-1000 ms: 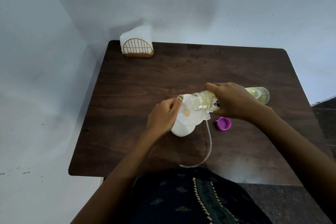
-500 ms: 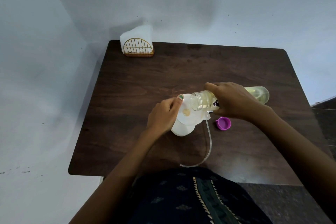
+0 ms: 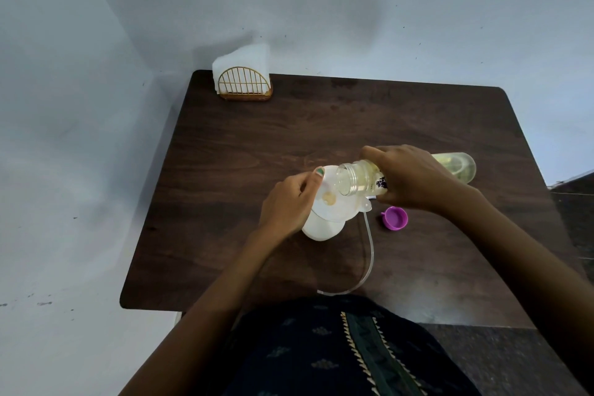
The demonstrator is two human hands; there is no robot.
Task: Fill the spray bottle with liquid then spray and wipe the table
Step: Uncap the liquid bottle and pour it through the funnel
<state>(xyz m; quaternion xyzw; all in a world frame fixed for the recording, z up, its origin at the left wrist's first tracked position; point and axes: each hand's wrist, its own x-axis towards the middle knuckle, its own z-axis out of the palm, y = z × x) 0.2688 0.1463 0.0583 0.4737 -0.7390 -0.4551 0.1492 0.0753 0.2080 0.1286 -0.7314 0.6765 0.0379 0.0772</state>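
Yellowish liquid bottle [image 3: 363,182] stays tipped in the right hand's [image 3: 414,177] grip over the funnel [image 3: 334,202] pinched by the left hand [image 3: 289,202] atop the white spray bottle [image 3: 321,230] mid-table, so little has changed and filling continues.

Dim, soft light; wide-angle bending at edges; slight blur

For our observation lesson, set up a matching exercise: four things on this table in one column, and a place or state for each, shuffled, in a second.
Things:
1. clear bottle
2. purple cap
3. napkin holder
4. white funnel

Places or states:
A. far left corner of the table
B. tipped on its side in the right hand
C. lying loose, open side up
D. steadied by the left hand

Pairs: 1-B, 2-C, 3-A, 4-D
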